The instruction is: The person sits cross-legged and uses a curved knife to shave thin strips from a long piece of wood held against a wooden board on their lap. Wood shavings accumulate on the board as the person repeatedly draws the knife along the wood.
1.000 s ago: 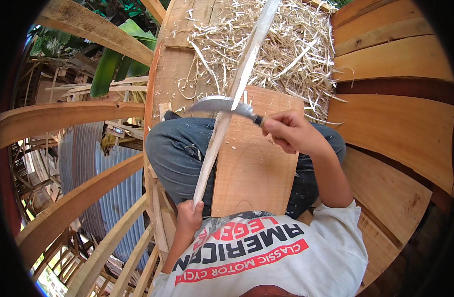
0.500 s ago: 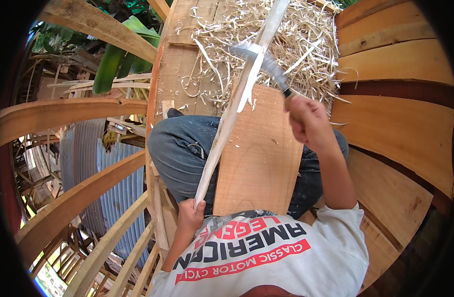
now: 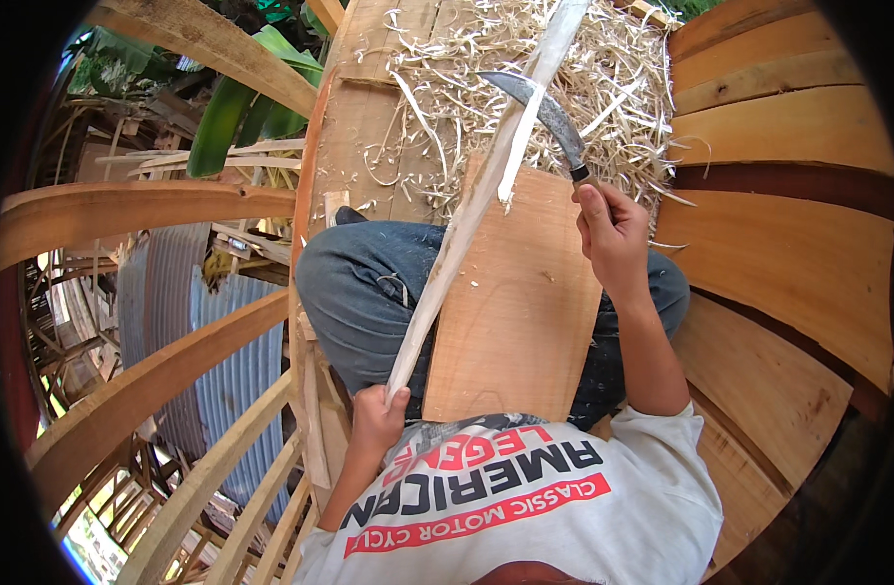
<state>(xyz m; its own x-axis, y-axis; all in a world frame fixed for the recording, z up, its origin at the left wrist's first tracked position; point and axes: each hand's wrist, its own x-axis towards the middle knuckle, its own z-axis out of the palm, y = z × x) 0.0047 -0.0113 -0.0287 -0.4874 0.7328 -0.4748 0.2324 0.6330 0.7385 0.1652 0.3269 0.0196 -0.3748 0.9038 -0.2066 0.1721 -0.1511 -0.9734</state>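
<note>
My left hand (image 3: 380, 414) is closed around the near end of a long pale wooden stick (image 3: 438, 280), which slants away up to the far edge of the view. In my right hand (image 3: 616, 234) is the handle of a sickle (image 3: 562, 127) with a curved grey blade. The blade crosses the stick at its far part, its tip showing past the stick's left side. A white sliver (image 3: 518, 156) hangs partly peeled from the stick beside the blade. Under the stick, a flat wooden board (image 3: 515, 302) lies across my lap.
A heap of curled wood shavings (image 3: 613, 88) covers the far plank floor (image 3: 369, 127). Wooden wall boards (image 3: 783, 234) stand at the right. At the left are wooden rails (image 3: 145, 219), with corrugated metal sheets (image 3: 237, 380) and a green leaf (image 3: 223, 127) beyond them.
The sickle, blurred before, is now sharp and slightly nearer the far end of the stick. My right wrist has turned a little. My left hand keeps its grip on the stick.
</note>
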